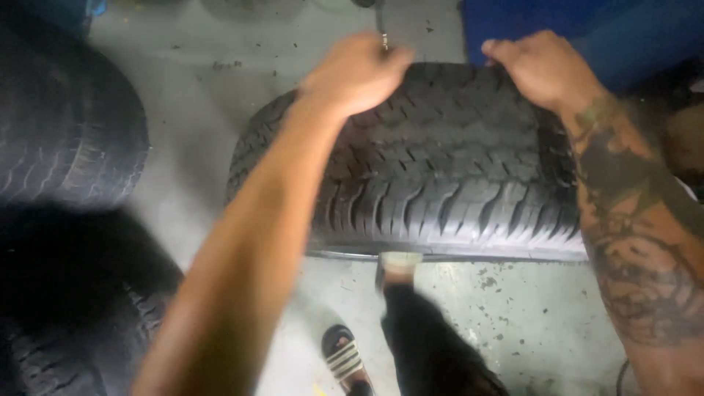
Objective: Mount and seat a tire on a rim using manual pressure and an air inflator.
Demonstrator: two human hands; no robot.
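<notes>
Now my left hand (356,73) and right hand (543,67) clasp the far edge of the upright tyre (440,169); its tread faces me, long axis left-right mid-frame; my sandal (345,359) below.

An upright tyre (447,169) is borne by the stained grey concrete floor (528,315); further tyres (66,125) are stood at the left.

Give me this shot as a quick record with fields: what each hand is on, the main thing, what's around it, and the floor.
main thing: upright black tyre, tread facing the camera
left hand: resting on the tyre's top, fingers curled over the far edge
right hand: gripping the tyre's top edge
feet: striped sandal and a dark trouser leg below the tyre
nearby: other tyres at left
floor: grey concrete, speckled with dark spots
</notes>
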